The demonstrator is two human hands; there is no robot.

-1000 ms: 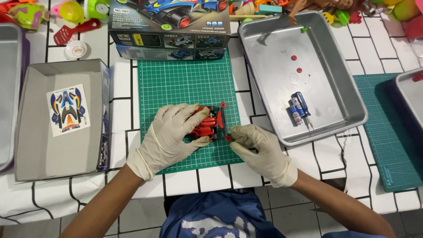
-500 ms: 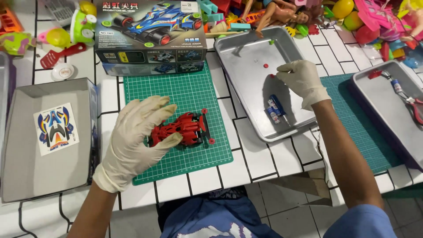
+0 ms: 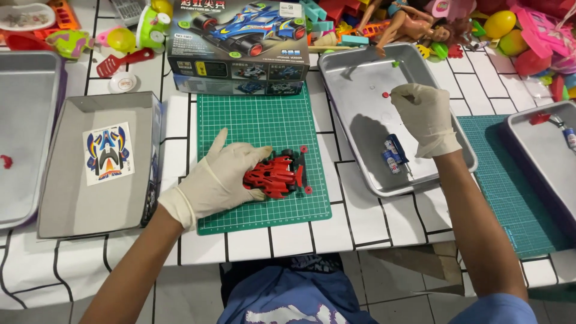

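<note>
On the green cutting mat [image 3: 264, 132], near the middle of the table, our left hand [image 3: 225, 177] lies flat over the red toy car chassis [image 3: 276, 176], fingers spread and pressing it down so it cannot roll. Our right hand [image 3: 423, 114] reaches into the metal tray [image 3: 360, 72] to the right, thumb and forefinger drawn together at a small red part [image 3: 386, 95] — whether the part is already lifted or only touched we cannot tell.

To do this well, we judge it best to keep the left palm steady on the chassis and pinch the tiny piece squarely, low to the tray floor, so it does not skitter away.

That tray also holds two small batteries [image 3: 393, 157] near its near edge and a green speck far back. Left of the mat, an open grey box lid [image 3: 66, 210] holds a sticker sheet [image 3: 108, 153]. Further left, another tray [image 3: 30, 78] has one small red bit — and at far right a third tray [image 3: 534, 138] shows a tool partly cut off. Beyond the mat stands the kit box [image 3: 237, 45].
</note>
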